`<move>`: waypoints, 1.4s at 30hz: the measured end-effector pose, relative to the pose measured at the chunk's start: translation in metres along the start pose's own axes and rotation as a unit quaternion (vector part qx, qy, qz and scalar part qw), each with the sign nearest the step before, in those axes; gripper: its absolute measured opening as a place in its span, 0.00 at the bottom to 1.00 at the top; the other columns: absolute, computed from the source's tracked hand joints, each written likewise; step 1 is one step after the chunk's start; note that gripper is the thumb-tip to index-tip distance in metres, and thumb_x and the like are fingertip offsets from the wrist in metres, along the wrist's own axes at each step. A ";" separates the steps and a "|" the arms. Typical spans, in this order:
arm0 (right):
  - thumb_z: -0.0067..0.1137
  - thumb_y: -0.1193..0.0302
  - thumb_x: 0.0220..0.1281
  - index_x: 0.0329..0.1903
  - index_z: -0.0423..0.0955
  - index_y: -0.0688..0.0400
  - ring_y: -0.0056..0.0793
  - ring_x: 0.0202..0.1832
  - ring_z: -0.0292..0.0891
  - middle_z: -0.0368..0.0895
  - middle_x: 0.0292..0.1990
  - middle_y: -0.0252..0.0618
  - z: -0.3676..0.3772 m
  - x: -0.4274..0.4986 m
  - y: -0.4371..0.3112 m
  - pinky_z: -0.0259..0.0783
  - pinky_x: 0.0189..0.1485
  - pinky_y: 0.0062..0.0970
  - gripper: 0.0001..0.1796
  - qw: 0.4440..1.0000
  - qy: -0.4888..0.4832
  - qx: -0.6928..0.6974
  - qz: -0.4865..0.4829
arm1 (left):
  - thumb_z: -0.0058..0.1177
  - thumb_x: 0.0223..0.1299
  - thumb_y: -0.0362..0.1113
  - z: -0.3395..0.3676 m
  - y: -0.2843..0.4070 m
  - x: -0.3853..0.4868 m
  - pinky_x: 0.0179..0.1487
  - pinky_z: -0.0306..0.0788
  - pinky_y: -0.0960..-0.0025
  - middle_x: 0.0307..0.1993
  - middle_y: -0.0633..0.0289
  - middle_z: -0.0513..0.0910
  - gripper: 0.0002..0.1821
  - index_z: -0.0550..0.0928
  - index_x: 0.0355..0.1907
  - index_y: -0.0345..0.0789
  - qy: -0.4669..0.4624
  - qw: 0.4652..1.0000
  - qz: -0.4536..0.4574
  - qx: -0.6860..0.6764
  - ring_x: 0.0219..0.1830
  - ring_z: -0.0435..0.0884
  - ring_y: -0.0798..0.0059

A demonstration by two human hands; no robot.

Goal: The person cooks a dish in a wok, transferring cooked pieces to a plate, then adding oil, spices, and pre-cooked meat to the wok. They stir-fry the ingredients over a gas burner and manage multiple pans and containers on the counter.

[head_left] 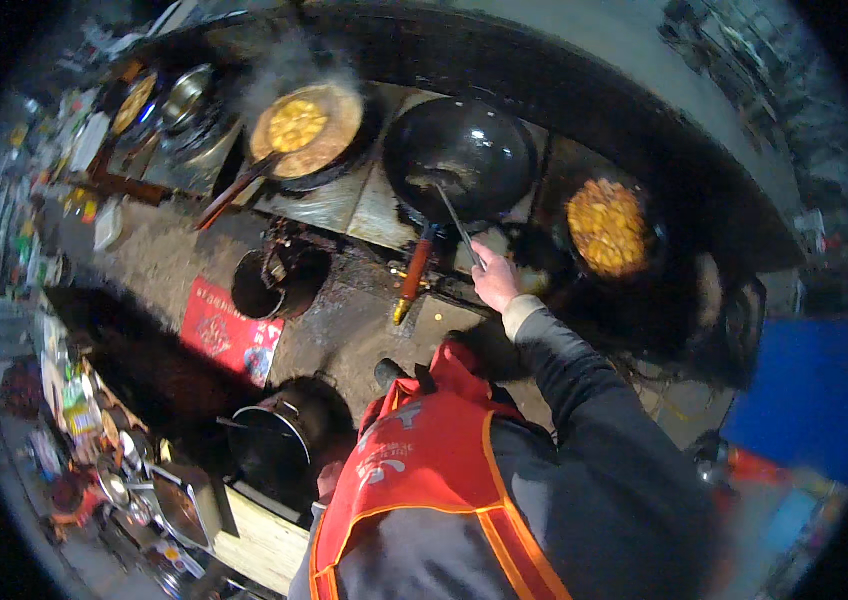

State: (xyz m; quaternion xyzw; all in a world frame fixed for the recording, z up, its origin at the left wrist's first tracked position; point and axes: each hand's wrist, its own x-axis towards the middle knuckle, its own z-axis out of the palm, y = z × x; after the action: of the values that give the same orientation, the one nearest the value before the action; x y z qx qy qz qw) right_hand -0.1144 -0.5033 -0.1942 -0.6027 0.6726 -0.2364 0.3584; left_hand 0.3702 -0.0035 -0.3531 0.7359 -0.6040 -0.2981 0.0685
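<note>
My right hand (496, 280) grips the metal handle of a cooking ladle (455, 217), whose head rests inside a dark, shiny wok (461, 157). A brown wooden wok handle (415, 266) points towards me, left of that hand. My left hand (329, 480) hangs low beside the red apron (424, 465), partly hidden by it; its fingers do not show clearly. To the left, a steaming wok (341, 142) holds pale brown liquid and a strainer with yellow pieces (296, 126). At the right, another pan holds yellow and brown chunks of food (607, 229).
A metal pot (187, 97) stands at the stove's far left. On the floor are a bucket (257, 285), a red printed sheet (225, 330) and a large pot (270, 442). Behind, at lower left, a counter carries a rectangular container (180, 502) and utensils.
</note>
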 end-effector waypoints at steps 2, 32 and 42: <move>0.58 0.75 0.70 0.73 0.74 0.57 0.50 0.43 0.88 0.87 0.52 0.58 -0.026 -0.027 0.009 0.81 0.50 0.43 0.28 0.997 0.025 -0.052 -0.051 | 0.54 0.75 0.43 -0.008 0.000 0.010 0.41 0.78 0.58 0.35 0.58 0.86 0.12 0.85 0.43 0.37 -0.033 0.999 -0.009 -0.013 0.38 0.84 0.62; 0.58 0.74 0.69 0.71 0.77 0.53 0.58 0.53 0.85 0.87 0.52 0.60 -0.021 -0.028 -0.012 0.80 0.57 0.45 0.28 0.993 0.040 -0.088 -0.062 | 0.57 0.64 0.46 -0.009 -0.010 0.004 0.48 0.80 0.46 0.39 0.49 0.88 0.13 0.84 0.37 0.38 -0.119 0.989 -0.073 0.038 0.45 0.87 0.45; 0.58 0.74 0.71 0.71 0.76 0.58 0.50 0.52 0.87 0.88 0.52 0.56 -0.011 -0.029 -0.016 0.81 0.54 0.41 0.26 0.994 0.066 -0.084 -0.018 | 0.55 0.77 0.42 -0.086 0.039 0.076 0.42 0.81 0.62 0.41 0.60 0.85 0.13 0.82 0.50 0.34 0.004 0.915 -0.128 -0.383 0.40 0.84 0.68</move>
State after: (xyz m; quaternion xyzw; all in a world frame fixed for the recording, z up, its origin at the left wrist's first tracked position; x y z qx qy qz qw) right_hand -0.1126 -0.4783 -0.1695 -0.6259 0.7011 -0.2247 0.2573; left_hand 0.3891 -0.1068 -0.2925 0.7258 -0.3439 -0.5099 0.3081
